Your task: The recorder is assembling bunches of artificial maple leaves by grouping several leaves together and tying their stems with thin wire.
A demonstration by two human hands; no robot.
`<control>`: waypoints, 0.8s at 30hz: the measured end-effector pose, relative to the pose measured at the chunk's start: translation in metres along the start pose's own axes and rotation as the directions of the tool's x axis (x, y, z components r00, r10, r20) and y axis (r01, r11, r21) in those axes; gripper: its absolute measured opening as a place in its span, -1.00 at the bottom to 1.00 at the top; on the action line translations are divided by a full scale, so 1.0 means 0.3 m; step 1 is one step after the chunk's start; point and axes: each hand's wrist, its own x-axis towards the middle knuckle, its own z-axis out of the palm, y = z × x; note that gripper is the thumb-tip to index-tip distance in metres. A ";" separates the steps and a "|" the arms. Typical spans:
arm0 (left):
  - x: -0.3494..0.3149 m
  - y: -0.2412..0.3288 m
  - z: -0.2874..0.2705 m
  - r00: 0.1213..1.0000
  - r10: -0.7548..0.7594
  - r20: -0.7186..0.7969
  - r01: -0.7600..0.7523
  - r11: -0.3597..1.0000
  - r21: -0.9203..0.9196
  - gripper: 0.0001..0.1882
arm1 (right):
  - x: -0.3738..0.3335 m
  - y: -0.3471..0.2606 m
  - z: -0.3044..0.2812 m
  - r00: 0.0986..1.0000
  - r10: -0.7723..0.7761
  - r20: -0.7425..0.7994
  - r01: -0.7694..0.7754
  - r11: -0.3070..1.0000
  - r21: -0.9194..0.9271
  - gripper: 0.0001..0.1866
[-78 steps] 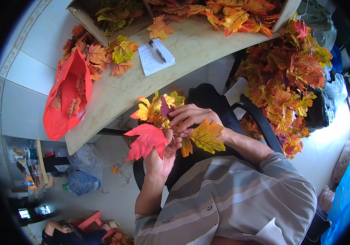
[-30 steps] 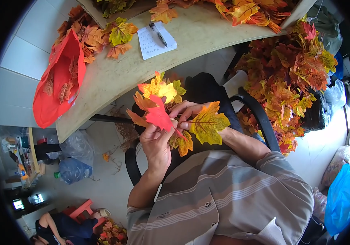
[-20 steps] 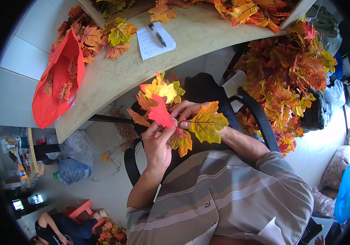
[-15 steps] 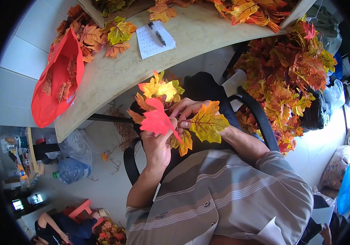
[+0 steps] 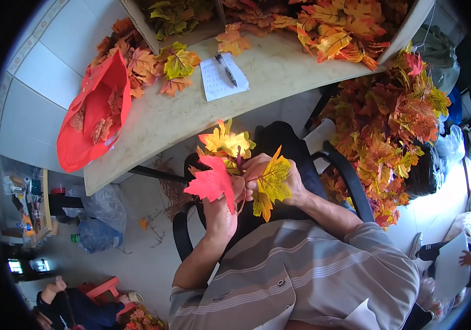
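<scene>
In the head view, the left hand (image 5: 223,213) had the red leaf (image 5: 211,181) pinched, while the right hand (image 5: 256,166), fingers curled in, gripped the yellow bunch (image 5: 227,141), all right there between striped shirt (image 5: 301,258) and table (image 5: 164,118)!

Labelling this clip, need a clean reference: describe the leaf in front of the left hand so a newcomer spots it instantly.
Find the pale table curving across the top; below its front edge, both hands meet at a leaf bunch. In front of the left hand is the red leaf, broad and pointed-lobed. Its pinkish red sets it apart from the mostly yellow and green-mottled leaves beside it.
</scene>
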 end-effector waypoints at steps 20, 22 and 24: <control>0.004 -0.007 -0.037 0.997 0.001 0.081 -0.003 1.000 0.026 -0.88 | 0.005 -0.029 0.040 0.995 0.081 -0.056 -0.083 0.996 -0.016 -0.93; 0.001 -0.004 -0.030 0.996 0.004 0.085 -0.005 1.000 0.009 -0.87 | 0.016 -0.041 0.042 0.992 0.116 -0.058 -0.119 0.992 -0.044 -0.92; 0.006 -0.002 -0.042 0.997 -0.035 0.073 0.036 0.999 -0.013 -0.86 | 0.026 -0.045 0.034 0.989 0.144 -0.013 -0.145 0.989 -0.039 -0.92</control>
